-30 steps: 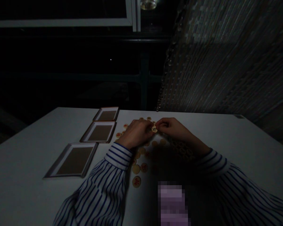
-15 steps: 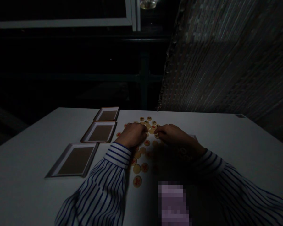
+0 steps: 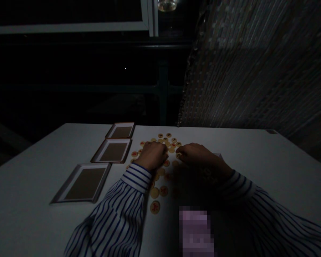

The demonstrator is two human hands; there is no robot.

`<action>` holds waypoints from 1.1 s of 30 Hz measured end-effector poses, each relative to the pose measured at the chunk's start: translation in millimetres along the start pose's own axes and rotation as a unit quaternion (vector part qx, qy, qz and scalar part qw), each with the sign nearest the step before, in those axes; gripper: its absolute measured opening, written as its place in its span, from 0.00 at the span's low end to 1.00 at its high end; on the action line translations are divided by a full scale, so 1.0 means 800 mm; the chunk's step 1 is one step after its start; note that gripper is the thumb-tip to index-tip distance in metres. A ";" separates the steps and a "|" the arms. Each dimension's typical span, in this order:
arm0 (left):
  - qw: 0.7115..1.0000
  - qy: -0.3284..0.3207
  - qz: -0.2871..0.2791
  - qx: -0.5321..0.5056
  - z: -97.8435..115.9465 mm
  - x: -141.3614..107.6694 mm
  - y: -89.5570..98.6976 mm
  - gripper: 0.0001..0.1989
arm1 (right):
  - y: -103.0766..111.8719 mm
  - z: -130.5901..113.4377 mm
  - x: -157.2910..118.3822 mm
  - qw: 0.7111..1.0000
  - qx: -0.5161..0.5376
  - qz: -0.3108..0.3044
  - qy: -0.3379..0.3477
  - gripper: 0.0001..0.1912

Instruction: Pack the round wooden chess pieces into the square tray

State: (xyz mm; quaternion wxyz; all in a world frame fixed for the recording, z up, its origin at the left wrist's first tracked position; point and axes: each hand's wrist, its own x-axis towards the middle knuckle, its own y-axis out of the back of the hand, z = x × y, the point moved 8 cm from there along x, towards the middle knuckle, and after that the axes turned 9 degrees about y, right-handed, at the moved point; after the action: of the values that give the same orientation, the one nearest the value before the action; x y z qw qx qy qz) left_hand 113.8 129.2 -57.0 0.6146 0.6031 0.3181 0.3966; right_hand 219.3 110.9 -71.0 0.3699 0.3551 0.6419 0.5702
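Note:
Round wooden xiangqi pieces (image 3: 154, 207), some with red or dark characters and some blank side up, lie scattered on a white table (image 3: 29, 171). Among them on the left is my left hand (image 3: 153, 155), back upward and fingers curled; whatever its fingertips hold is hidden. My right hand (image 3: 196, 154) is closed, with thumb and fingers at a xiangqi piece with a dark character (image 3: 178, 155) right of the middle of the spread. Shadow under my right arm darkens several more pieces.
Three shallow open trays stand in a row at the left: a near one (image 3: 81, 182), a middle one (image 3: 112, 150) and a far one (image 3: 120, 130). A bead curtain (image 3: 243, 71) hangs behind the table at the right. A pixelated pinkish patch (image 3: 196, 232) covers the near middle.
My left hand has shifted slightly right and down, uncovering pieces at its left. My right hand has moved back a little from the middle pieces.

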 end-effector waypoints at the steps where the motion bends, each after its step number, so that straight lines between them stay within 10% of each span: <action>1: 1.000 -0.003 0.003 0.002 0.001 0.000 0.000 0.12 | 0.001 -0.001 0.000 1.000 -0.010 0.000 0.001 0.16; 19: 1.000 -0.015 0.021 0.009 0.008 0.000 -0.004 0.09 | 0.010 -0.008 -0.003 0.997 -0.071 -0.003 0.000 0.14; 26: 0.979 -0.008 -0.004 -0.204 -0.014 0.004 0.005 0.12 | 0.032 -0.008 -0.003 0.994 -0.057 0.089 -0.008 0.17; 33: 0.891 0.038 -0.062 -0.449 -0.030 0.007 0.009 0.12 | 0.043 -0.022 0.004 0.981 0.034 0.181 0.059 0.15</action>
State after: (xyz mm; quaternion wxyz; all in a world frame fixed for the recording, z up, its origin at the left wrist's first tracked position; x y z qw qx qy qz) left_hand 94.4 145.4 -51.0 0.8308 0.2263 0.1662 0.4805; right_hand 203.6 108.5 -35.5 0.2100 0.4434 0.6069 0.6253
